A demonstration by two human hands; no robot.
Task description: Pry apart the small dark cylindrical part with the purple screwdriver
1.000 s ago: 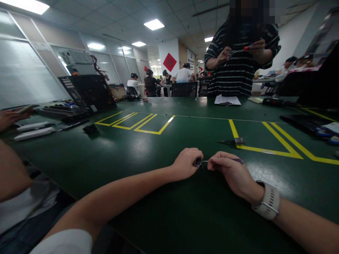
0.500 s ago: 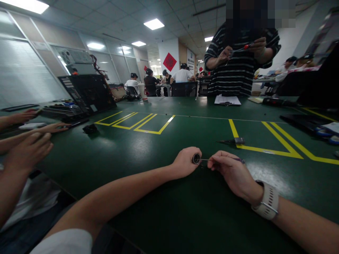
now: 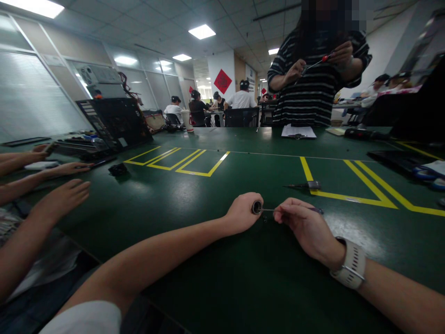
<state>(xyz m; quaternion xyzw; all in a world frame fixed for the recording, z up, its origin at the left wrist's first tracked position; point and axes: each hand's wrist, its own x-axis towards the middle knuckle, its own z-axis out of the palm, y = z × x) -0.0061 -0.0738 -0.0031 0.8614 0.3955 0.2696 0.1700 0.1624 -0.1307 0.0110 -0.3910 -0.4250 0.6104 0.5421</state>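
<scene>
Wrapped round a dark hollow cylinder [image 3: 257, 207], my left hand [image 3: 241, 215] rests low over the green table, and the cylinder's round open end faces right. My right hand [image 3: 302, 225], with a pale watch strap at the wrist, pinches a thin screwdriver [image 3: 268, 210] whose metal shaft points left. The shaft's tip is at the cylinder's mouth; whether it touches the inside I cannot tell. Part of the dark purplish handle shows behind the fingers. Tiny dark rings [image 3: 265, 219] lie on the table just below the shaft.
A dark tool with a pointed tip [image 3: 314, 185] lies across yellow tape. At the left are a co-worker's hand [image 3: 66, 197], a small black part [image 3: 118, 170] and a large black frame [image 3: 114, 120]. Opposite stands a person in stripes [image 3: 313, 88], behind a clipboard [image 3: 299, 131].
My right hand and the screwdriver have shifted very slightly right. My left hand stays nearly in place. A co-worker's hand at the left has moved right and lower.
</scene>
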